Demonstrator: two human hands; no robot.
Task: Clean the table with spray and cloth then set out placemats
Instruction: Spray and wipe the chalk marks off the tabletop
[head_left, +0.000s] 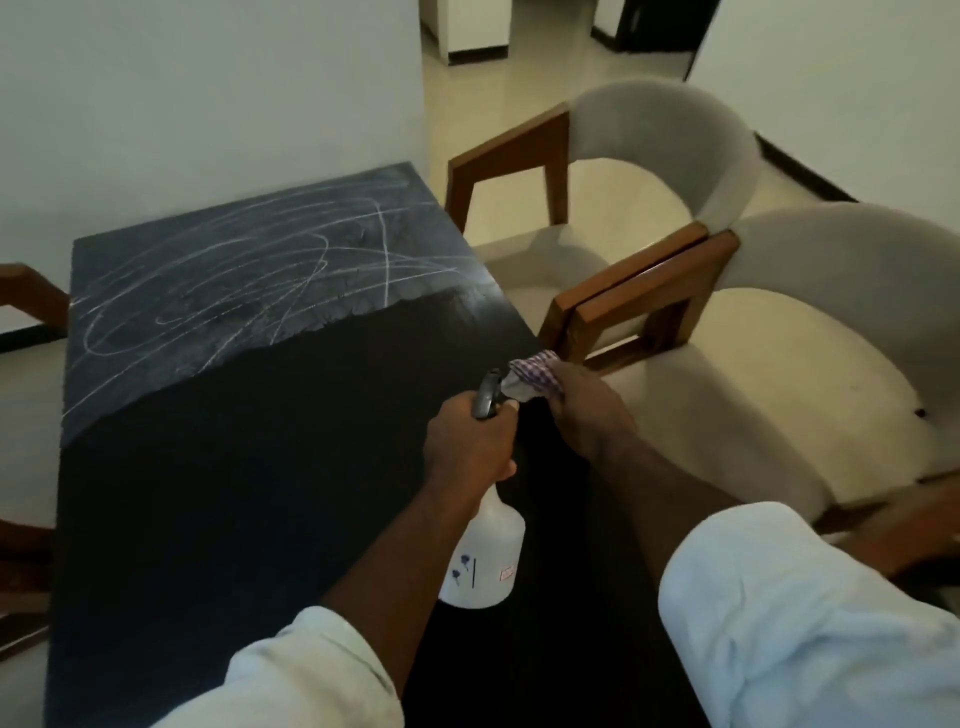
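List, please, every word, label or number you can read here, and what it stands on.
No text can be read.
Spray bottle: a red-edged sticker and blue marks, too blurred to read.
Table: white scribbles, no letters.

Table black, far half streaked with white scribbled lines, spray bottle in my left hand white with black trigger head and small blue marks, cloth in my right hand purple-and-white check, chairs pale grey on brown wood, my sleeves white.
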